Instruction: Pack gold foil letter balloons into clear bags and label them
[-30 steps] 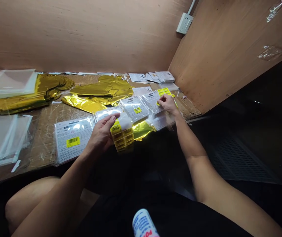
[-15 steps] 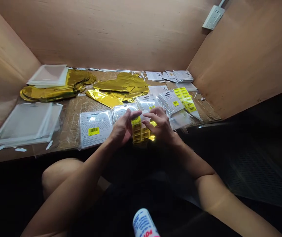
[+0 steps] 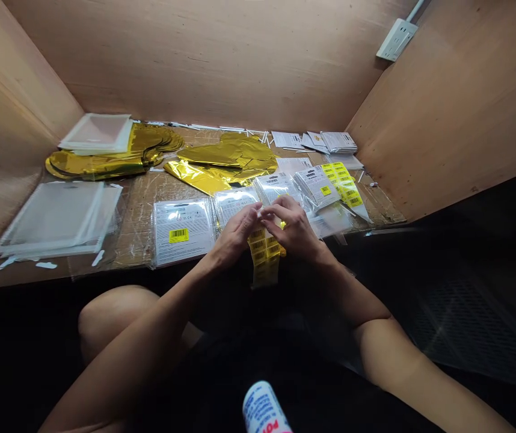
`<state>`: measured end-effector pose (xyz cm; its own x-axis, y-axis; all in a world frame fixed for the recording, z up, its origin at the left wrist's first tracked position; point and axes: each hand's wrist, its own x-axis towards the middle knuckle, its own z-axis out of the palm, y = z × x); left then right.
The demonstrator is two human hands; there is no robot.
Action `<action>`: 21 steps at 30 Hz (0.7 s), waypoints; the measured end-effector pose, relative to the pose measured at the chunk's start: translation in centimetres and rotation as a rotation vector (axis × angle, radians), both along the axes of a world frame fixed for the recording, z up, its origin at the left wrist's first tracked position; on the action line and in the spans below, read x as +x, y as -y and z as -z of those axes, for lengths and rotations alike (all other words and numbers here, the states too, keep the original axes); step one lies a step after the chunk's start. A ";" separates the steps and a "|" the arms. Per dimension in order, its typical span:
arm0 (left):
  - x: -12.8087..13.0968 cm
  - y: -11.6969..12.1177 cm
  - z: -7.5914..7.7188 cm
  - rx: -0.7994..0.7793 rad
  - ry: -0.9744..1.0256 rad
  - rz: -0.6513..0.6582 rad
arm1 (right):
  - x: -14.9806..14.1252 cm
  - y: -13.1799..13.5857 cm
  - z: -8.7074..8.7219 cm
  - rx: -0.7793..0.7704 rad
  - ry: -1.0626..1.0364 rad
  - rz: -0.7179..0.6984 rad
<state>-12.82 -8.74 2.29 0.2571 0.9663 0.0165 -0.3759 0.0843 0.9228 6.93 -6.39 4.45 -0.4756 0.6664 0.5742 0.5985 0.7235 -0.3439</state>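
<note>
My left hand (image 3: 235,234) and my right hand (image 3: 294,228) meet above the front edge of the wooden bench (image 3: 136,204). Both pinch the top of a strip of yellow barcode stickers (image 3: 263,255) that hangs down between them. Just beyond my fingers lie several clear packets with white printed cards, one (image 3: 184,229) to the left bearing a yellow barcode sticker, another (image 3: 316,185) to the right also labelled. A second sheet of yellow stickers (image 3: 344,183) lies at the right.
Gold foil pieces (image 3: 226,159) lie mid-bench, and more (image 3: 104,159) under a white tray (image 3: 98,132) at back left. A stack of clear bags (image 3: 55,219) sits left. White leaflets (image 3: 325,141) lie at back right. A wall socket (image 3: 397,39) is mounted above. A bottle (image 3: 264,412) rests in my lap.
My right hand left the labelled packet at the right and came to the sticker strip in my left hand. Both hands now pinch its top. The view swung left.
</note>
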 end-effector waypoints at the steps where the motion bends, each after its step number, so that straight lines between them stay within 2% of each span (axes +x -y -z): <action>1: 0.0 0.0 -0.3 -0.045 0.048 0.045 | 0.0 0.1 0.0 0.035 0.018 0.013; 4: -0.2 0.1 -1.0 -0.145 0.135 0.202 | 0.1 0.3 0.0 0.124 0.102 0.044; 6: -0.3 0.1 -1.2 -0.169 0.144 0.260 | 0.4 0.4 0.2 0.164 0.165 0.046; 10: -0.3 0.3 -1.0 -0.222 0.184 0.299 | 0.9 0.8 0.8 0.232 0.247 0.018; 13: -0.1 0.5 -1.1 -0.254 0.200 0.316 | 0.9 2.0 1.3 0.223 0.247 -0.004; 16: 0.1 0.3 -1.4 -0.274 0.170 0.228 | 1.6 2.8 1.1 0.174 0.168 -0.044; 18: 0.1 -0.1 -1.7 -0.278 0.148 0.161 | 3.6 1.2 0.0 0.096 -0.022 -0.023; 19: 0.0 -0.3 -1.9 -0.280 0.140 0.143 | 5.2 -0.7 -0.9 0.040 -0.156 0.029; 21: -0.2 -0.6 -2.0 -0.278 0.124 0.145 | 9.8 -6.4 -3.1 -0.092 -0.433 0.211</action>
